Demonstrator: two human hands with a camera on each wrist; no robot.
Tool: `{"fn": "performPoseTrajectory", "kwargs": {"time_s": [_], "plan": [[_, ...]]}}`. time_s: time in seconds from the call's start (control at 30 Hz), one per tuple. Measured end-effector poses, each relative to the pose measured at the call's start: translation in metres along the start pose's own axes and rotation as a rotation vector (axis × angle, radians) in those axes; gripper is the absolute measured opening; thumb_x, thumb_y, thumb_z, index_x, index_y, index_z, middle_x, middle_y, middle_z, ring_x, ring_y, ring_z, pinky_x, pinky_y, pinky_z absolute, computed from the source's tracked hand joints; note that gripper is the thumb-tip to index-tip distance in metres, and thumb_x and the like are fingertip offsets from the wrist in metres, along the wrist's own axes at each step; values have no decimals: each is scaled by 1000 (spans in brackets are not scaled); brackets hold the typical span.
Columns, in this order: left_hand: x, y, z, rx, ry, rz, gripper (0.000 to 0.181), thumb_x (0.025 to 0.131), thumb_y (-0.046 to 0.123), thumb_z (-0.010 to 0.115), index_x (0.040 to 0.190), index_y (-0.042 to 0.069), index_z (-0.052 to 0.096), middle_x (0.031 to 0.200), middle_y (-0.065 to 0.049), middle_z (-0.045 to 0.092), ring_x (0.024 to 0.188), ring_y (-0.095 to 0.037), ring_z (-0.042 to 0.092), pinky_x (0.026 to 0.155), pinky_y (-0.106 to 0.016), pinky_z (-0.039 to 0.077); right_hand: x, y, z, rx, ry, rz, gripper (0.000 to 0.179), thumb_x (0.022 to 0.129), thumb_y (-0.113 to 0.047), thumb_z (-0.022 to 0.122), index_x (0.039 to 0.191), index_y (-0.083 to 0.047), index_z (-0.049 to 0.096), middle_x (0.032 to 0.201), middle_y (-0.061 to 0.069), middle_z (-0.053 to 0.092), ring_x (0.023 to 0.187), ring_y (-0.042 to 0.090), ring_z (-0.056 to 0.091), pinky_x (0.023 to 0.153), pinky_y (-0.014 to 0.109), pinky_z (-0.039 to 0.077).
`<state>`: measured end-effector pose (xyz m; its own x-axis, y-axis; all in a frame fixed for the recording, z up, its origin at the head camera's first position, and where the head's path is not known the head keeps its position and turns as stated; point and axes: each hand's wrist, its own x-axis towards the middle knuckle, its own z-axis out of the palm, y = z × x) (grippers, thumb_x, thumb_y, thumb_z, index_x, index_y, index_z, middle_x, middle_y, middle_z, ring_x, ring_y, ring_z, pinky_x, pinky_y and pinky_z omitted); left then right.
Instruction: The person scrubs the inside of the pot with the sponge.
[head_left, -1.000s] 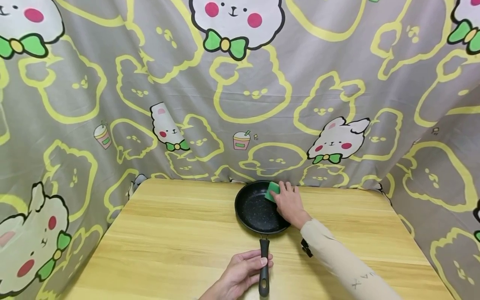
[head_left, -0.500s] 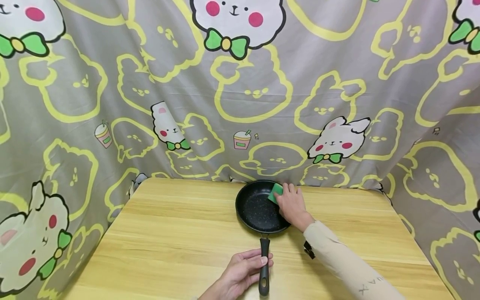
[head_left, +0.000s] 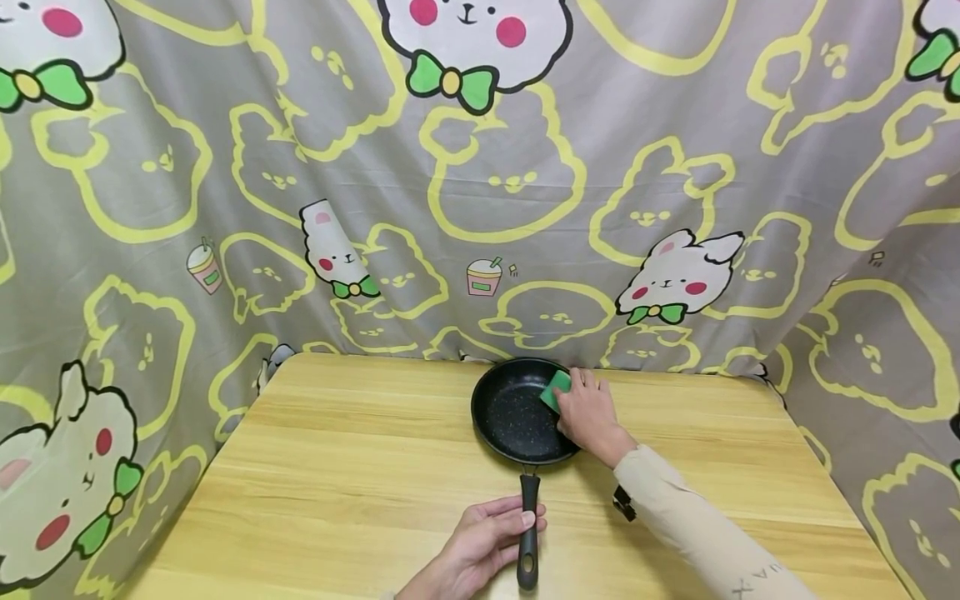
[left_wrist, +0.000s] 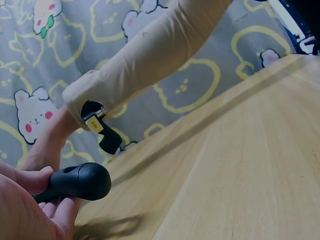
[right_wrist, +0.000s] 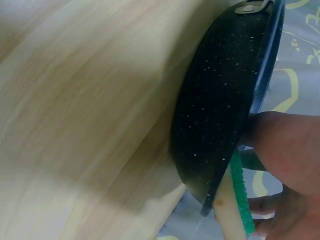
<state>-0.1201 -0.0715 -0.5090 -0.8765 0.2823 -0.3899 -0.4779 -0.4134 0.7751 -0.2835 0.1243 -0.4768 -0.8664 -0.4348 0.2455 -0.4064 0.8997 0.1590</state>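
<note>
A black speckled frying pan (head_left: pixel 510 421) is at the far middle of the table, its handle pointing toward me. My left hand (head_left: pixel 476 537) grips that handle, thumb on top and fingers beneath; the left wrist view shows the rounded handle end (left_wrist: pixel 90 181) sticking out of the grip. Inside the pan's right wall, my right hand (head_left: pixel 588 415) holds a sponge (head_left: pixel 555 390) with its green side up. From the right wrist view, the sponge's cream foam side (right_wrist: pixel 227 205) faces the pan and juts past the rim. The right fingertips are partly hidden there.
The wooden table (head_left: pixel 337 483) reaches back to a grey patterned curtain (head_left: pixel 390 183), which also hangs at both sides. The pan's far rim is close to the table's back edge. A black strap with a small device (left_wrist: pixel 102 132) sits at the right wrist.
My right hand has slid the sponge a little to the right and toward me along the pan's right side. The left hand and the pan stay in place.
</note>
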Motion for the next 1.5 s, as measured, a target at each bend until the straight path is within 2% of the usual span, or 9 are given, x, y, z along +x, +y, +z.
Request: {"fn": "performPoseTrajectory", "kwargs": {"time_s": [0.2,0.4,0.6,0.73,0.93,1.1,1.33,1.5], "plan": [[0,0,0,-5,-1,2,42,93,0,72,132,-11,60,116,-18,73,102,-22,72,86,-36,60,-4,2,-8,49,-56,-6,38,82,-26,80,115,-9,73,126,32,54,109,47,53,79,59,50],[0,1,0,5,9,-10,43,93,0,72,132,-11,60,117,-19,73,102,-23,73,86,-36,60,-7,4,-11,88,-111,7,40,84,-30,80,117,-10,73,123,30,55,104,46,53,76,57,50],[0,1,0,8,17,-16,42,93,0,72,131,-11,61,117,-19,73,101,-23,73,86,-36,60,-7,5,-13,109,-140,6,32,84,-32,80,108,-12,74,126,28,59,108,46,54,78,57,50],[0,2,0,5,21,-21,42,93,0,73,131,-11,61,116,-18,73,101,-23,73,86,-36,60,-6,5,-16,121,-160,7,31,82,-33,82,105,-14,77,116,22,63,103,43,54,75,54,49],[0,2,0,-3,20,-28,42,93,0,73,131,-11,60,116,-18,73,101,-23,73,87,-37,59,-8,5,-24,135,-210,-15,37,81,-35,84,111,-14,78,105,16,64,100,40,54,73,53,50],[0,1,-1,-6,10,-21,43,93,0,73,132,-12,60,116,-19,73,101,-23,73,87,-37,59,-10,6,-31,196,-252,-39,38,82,-31,83,114,-11,78,103,15,65,98,39,55,73,53,50],[-1,2,-1,-2,8,-18,42,93,1,73,132,-11,60,116,-18,73,100,-23,73,87,-37,60,-10,10,-36,284,-305,-79,35,84,-25,82,114,-7,78,99,11,65,87,32,54,68,50,50],[0,1,-1,-9,5,-15,42,93,0,73,131,-11,61,115,-18,74,100,-22,73,86,-36,60,-10,12,-35,327,-328,-98,35,85,-24,81,116,-8,78,105,12,67,96,37,59,76,56,53]]}}
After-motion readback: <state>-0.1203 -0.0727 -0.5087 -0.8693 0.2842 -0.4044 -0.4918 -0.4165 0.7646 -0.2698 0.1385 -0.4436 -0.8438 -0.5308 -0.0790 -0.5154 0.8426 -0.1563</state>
